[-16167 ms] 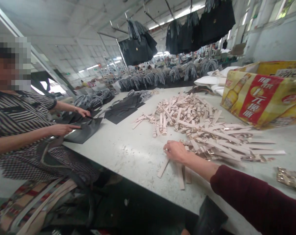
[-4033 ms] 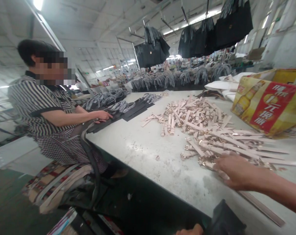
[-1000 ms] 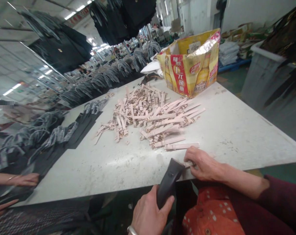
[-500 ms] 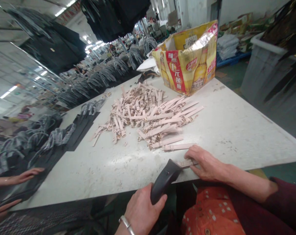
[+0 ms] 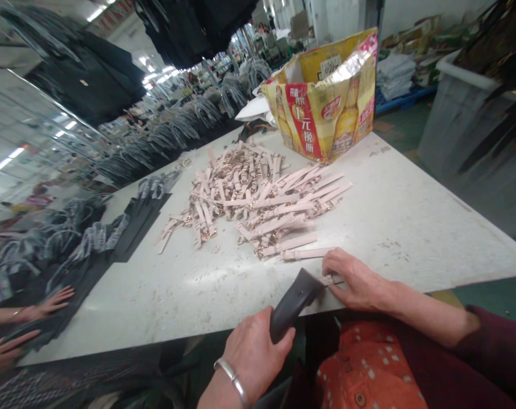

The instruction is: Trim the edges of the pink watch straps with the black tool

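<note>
A yellow cardboard box (image 5: 320, 128) printed with beer bottles is bearing a vertical red band (image 5: 301, 122), where large white characters are reading "1元换瓶" downward; smaller characters above are beginning with "开", the rest blurring. A red oval logo (image 5: 331, 108) beside the band is carrying illegible pale script. Inside the box, a white rectangular label (image 5: 330, 64) is showing dark, unreadable marks. High at left, a reddish banner (image 5: 109, 23) is displaying blurred lettering.

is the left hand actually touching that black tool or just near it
Touching. The head view shows the left hand closed around the lower end of the black tool, no gap between them.
</note>
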`<state>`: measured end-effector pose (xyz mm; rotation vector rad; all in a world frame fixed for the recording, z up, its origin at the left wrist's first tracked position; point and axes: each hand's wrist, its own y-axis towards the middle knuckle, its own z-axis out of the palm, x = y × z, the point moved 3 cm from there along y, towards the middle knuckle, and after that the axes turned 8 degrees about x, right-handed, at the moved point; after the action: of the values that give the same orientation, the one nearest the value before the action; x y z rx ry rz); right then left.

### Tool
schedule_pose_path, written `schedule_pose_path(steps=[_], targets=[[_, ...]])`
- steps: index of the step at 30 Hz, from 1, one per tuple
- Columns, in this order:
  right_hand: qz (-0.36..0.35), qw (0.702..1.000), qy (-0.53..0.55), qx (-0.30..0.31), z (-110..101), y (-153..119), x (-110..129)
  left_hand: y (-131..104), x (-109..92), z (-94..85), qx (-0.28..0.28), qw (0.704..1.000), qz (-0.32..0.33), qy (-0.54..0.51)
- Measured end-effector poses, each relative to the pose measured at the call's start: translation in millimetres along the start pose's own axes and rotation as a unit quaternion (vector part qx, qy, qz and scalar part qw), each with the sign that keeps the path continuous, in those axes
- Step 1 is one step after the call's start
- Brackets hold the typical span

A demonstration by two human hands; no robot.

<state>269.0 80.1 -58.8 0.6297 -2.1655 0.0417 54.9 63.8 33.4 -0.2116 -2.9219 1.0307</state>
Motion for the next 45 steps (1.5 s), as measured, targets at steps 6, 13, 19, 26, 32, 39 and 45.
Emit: schedule_pose_path(steps=[6, 13, 19, 26, 32, 39, 45], targets=[[0.001, 0.999, 0.002, 0.036, -1, 1, -2, -2, -4, -0.2, 0.01, 1.0, -0.013, 0.023], [0.021, 0.999, -0.017, 0.022, 0, -5, -4, 10, -11, 1.2, -0.005, 1.0, -0.005, -0.01], [0.014, 1.0, 0.01, 0.0, -5, -8, -7, 7, -7, -1.1, 0.001, 1.0, -0.002, 0.012], [-0.003, 0.998, 0.059, 0.014, -8, -5, -9, 8, -13, -9.8, 0.001, 0.997, 0.021, 0.069], [0.002, 0.998, 0.054, 0.023, -10, -4, -10, 12, -16, -6.8, -0.005, 0.996, 0.021, 0.085], [0.012, 0.999, 0.048, 0.022, -10, -6, -10, 9, -9, -8.7, 0.008, 0.999, 0.011, 0.049], [0.019, 0.998, 0.059, 0.026, -11, -4, -9, 10, -18, -14.6, -0.007, 0.994, 0.024, 0.108]])
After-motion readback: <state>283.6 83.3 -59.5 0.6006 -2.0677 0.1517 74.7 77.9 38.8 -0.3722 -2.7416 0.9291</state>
